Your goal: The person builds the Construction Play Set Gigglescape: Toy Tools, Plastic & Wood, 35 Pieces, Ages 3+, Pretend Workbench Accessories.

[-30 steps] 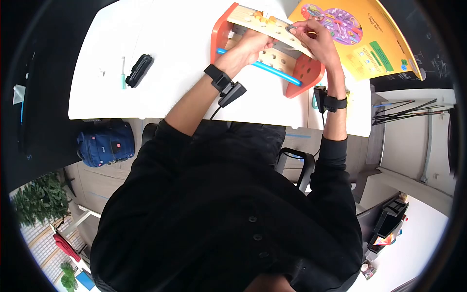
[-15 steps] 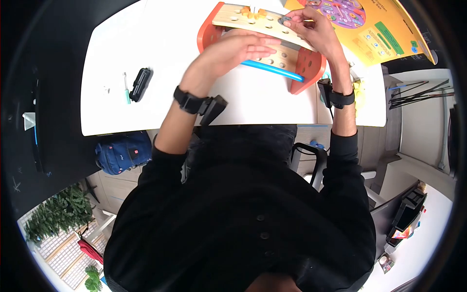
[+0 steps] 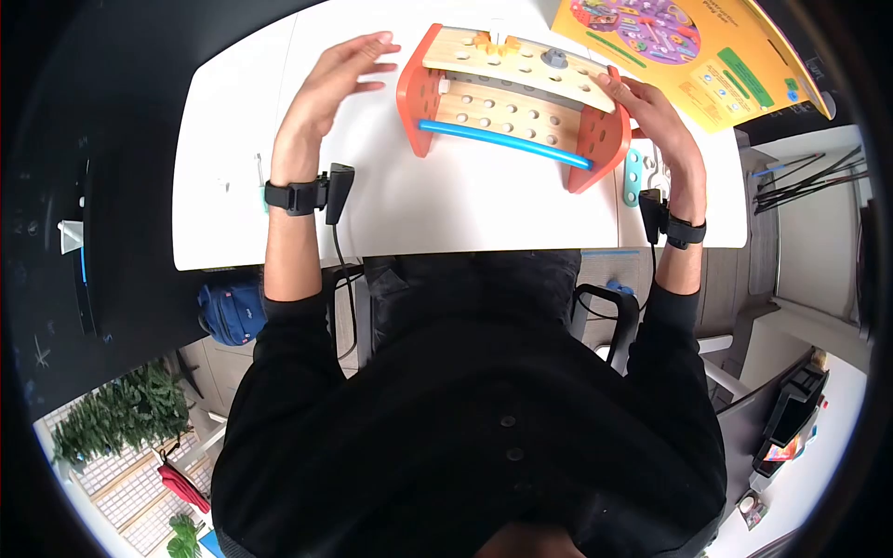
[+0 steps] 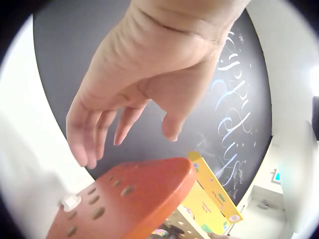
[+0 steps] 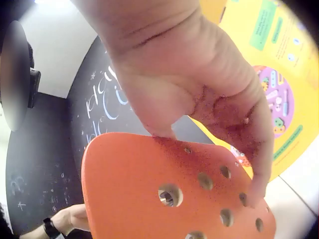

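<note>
A wooden toy workbench [image 3: 502,70] stands on the white table, with orange-red side panels [image 5: 134,174], holed planks and a blue rod [image 3: 502,144] across its front. An orange gear [image 3: 493,44] and a grey knobbed piece [image 3: 555,59] sit on its upper plank. My left hand [image 3: 335,79] hovers off the left panel with fingers spread, holding nothing; the left wrist view shows it above that panel. My right hand [image 3: 656,116] holds the right panel by its upper edge, thumb at the edge and a fingertip against the holed face.
A yellow play-set box [image 3: 707,65] stands behind on the right. Beside the workbench's right panel lie a teal holed strip [image 3: 633,177] and small pieces. Left on the table is a screwdriver [image 3: 261,177], partly behind the left wrist. A cable [image 3: 339,246] hangs from the left wrist camera.
My left hand has come out from the workbench and moved left. The right hand has let go of the grey piece and shifted to the right panel. The head view has shifted too.
</note>
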Demonstrator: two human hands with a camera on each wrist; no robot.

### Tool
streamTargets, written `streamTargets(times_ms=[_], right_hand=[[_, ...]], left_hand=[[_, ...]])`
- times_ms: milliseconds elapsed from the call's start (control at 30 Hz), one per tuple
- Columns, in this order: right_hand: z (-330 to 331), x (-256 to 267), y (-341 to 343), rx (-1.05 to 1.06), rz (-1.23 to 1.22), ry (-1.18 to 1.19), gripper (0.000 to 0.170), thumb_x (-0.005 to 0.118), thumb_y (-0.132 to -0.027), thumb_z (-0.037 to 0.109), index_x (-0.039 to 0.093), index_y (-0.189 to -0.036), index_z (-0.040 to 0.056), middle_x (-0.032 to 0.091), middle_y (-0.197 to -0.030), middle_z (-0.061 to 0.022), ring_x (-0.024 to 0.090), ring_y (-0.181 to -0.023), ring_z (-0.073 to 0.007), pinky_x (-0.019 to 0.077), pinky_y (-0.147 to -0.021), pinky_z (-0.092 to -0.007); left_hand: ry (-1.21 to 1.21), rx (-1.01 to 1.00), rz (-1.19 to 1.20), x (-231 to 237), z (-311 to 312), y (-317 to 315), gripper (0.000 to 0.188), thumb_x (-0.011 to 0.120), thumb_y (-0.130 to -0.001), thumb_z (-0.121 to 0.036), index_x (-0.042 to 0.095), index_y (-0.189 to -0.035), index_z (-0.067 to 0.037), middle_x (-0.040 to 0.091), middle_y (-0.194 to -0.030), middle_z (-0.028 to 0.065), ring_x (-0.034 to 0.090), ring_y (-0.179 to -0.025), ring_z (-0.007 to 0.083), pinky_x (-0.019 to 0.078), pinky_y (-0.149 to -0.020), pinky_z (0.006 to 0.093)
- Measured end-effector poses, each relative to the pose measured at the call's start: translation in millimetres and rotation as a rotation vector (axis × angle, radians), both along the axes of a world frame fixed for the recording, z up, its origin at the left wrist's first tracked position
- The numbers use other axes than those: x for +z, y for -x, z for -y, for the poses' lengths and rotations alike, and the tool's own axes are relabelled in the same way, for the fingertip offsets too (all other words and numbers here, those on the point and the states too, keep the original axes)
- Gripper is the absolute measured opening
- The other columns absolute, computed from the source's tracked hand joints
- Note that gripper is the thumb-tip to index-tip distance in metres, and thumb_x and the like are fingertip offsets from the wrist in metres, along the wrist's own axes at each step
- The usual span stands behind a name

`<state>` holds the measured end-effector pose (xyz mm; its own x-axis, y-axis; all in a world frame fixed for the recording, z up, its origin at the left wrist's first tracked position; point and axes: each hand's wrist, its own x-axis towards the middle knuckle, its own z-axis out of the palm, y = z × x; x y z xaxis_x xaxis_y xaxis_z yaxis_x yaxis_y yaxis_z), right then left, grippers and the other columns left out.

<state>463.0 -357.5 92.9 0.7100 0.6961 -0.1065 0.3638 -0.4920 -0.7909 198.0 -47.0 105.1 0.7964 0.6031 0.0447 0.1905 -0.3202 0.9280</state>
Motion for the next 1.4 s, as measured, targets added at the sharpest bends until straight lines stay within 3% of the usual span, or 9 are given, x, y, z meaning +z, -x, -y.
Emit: streamTargets(times_ms=[133, 267, 333, 533, 733, 933, 1167, 1267, 1400], right_hand=[[2, 8, 7, -0.048, -0.225, 0.059, 0.086, 0.065, -0.089, 0.062, 0.056, -0.131, -0.0126, 0.065, -0.117, -0.0238, 0.067, -0.104, -0.0283, 0.0545, -0.088, -0.0371], [2, -3, 1, 0.025, -0.247, 0.009, 0.079, 0.063, -0.092, 0.058, 0.059, -0.127, -0.0125, 0.068, -0.109, -0.0188, 0.066, -0.097, -0.0224, 0.0518, -0.089, -0.0333], [1, -12, -2, 0.032, -0.239, -0.092, 0.07, 0.062, -0.093, 0.057, 0.068, -0.113, -0.0096, 0.071, -0.094, -0.0139, 0.066, -0.086, -0.0167, 0.0528, -0.081, -0.0285], [10, -1, 23, -0.038, -0.181, -0.192, 0.055, 0.066, -0.094, 0.047, 0.073, -0.11, -0.005, 0.071, -0.093, -0.0094, 0.063, -0.084, -0.0136, 0.0502, -0.082, -0.0292], [27, -5, 36, 0.002, -0.034, -0.24, 0.045, 0.069, -0.096, 0.038, 0.071, -0.123, 0.002, 0.071, -0.092, -0.0081, 0.061, -0.086, -0.0113, 0.0498, -0.081, -0.0292], [34, 1, 60, 0.001, -0.027, -0.285, 0.045, 0.071, -0.096, 0.027, 0.064, -0.133, 0.0021, 0.071, -0.095, -0.0067, 0.061, -0.087, -0.009, 0.051, -0.08, -0.026], [42, -4, 80, 0.05, -0.013, -0.384, 0.042, 0.075, -0.092, 0.015, 0.064, -0.129, -0.0009, 0.067, -0.114, -0.0059, 0.064, -0.095, -0.0109, 0.0549, -0.09, -0.0311], [42, -3, 90, 0.034, 0.035, -0.378, 0.047, 0.075, -0.092, 0.015, 0.061, -0.134, -0.0009, 0.069, -0.108, -0.0045, 0.061, -0.092, -0.0092, 0.0534, -0.083, -0.0275], [48, -1, 94, 0.046, 0.151, -0.346, 0.052, 0.08, -0.086, 0.013, 0.062, -0.132, -0.0018, 0.07, -0.118, -0.0116, 0.068, -0.102, -0.0151, 0.0561, -0.094, -0.0335]], left_hand=[[0.098, -0.132, -0.133, -6, 11, -13, 0.066, 0.057, -0.097, -0.058, 0.061, -0.135, -0.004, 0.071, -0.11, 0.0161, 0.065, -0.111, 0.026, 0.0495, -0.099, 0.0382], [0.101, -0.219, -0.154, -2, 17, -18, 0.064, 0.06, -0.096, -0.054, 0.063, -0.132, 0.0, 0.071, -0.108, 0.0161, 0.067, -0.105, 0.024, 0.0489, -0.099, 0.0374], [0.102, -0.213, -0.144, -1, 17, -17, 0.062, 0.062, -0.096, -0.051, 0.063, -0.131, 0.0, 0.072, -0.107, 0.0155, 0.068, -0.104, 0.0227, 0.0489, -0.099, 0.0369], [0.079, -0.214, -0.084, -6, 21, -4, 0.058, 0.067, -0.095, -0.043, 0.062, -0.133, 0.0, 0.073, -0.107, 0.0148, 0.068, -0.104, 0.0213, 0.048, -0.1, 0.0363], [0.101, -0.25, 0.012, 2, 31, 18, 0.063, 0.076, -0.089, -0.024, 0.052, -0.144, -0.002, 0.07, -0.122, 0.0166, 0.067, -0.115, 0.0235, 0.0436, -0.108, 0.0394], [0.102, -0.258, 0.075, 2, 40, 32, 0.088, 0.083, -0.077, -0.007, 0.038, -0.153, -0.005, 0.067, -0.129, 0.0178, 0.068, -0.115, 0.025, 0.0421, -0.111, 0.0449], [0.123, -0.201, 0.058, 12, 54, 43, 0.096, 0.084, -0.07, 0.0, 0.038, -0.154, -0.008, 0.063, -0.133, 0.0216, 0.072, -0.106, 0.0245, 0.0504, -0.102, 0.0468], [0.121, -0.156, 0.042, 8, 54, 43, 0.096, 0.083, -0.069, 0.002, 0.038, -0.154, -0.006, 0.062, -0.133, 0.0232, 0.072, -0.103, 0.0244, 0.0516, -0.1, 0.0449], [0.048, -0.126, -0.063, 18, 64, 47, 0.094, 0.079, -0.068, 0.006, 0.038, -0.152, -0.001, 0.065, -0.129, 0.0232, 0.073, -0.1, 0.024, 0.0549, -0.094, 0.041]])
